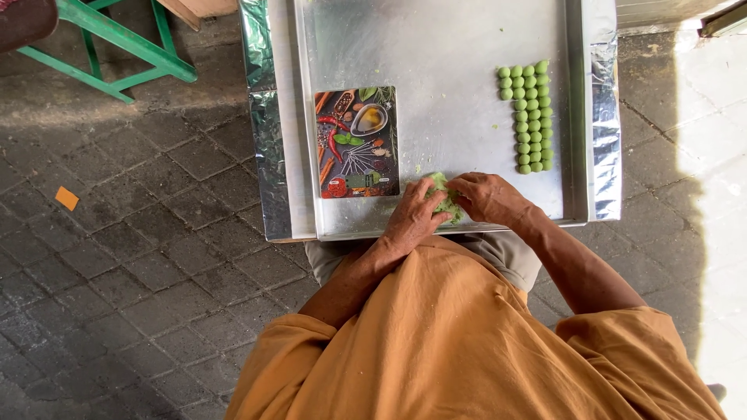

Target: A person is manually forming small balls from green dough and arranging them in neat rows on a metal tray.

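Both hands meet over a lump of pale green dough [440, 187] at the near edge of a large metal tray [467, 47]. My left hand [414, 218] covers the dough from the left and my right hand [485, 197] grips it from the right. At the right side of the tray, several small green dough balls [531, 118] lie in neat rows. A flat kitchen scale [356, 142] printed with spices and vegetables lies on the tray to the left of my hands.
The tray rests on a foil-covered surface [263, 124] over dark paving stones. A green metal stool frame [124, 50] stands at the far left. An orange scrap [67, 198] lies on the paving. My orange shirt fills the lower view.
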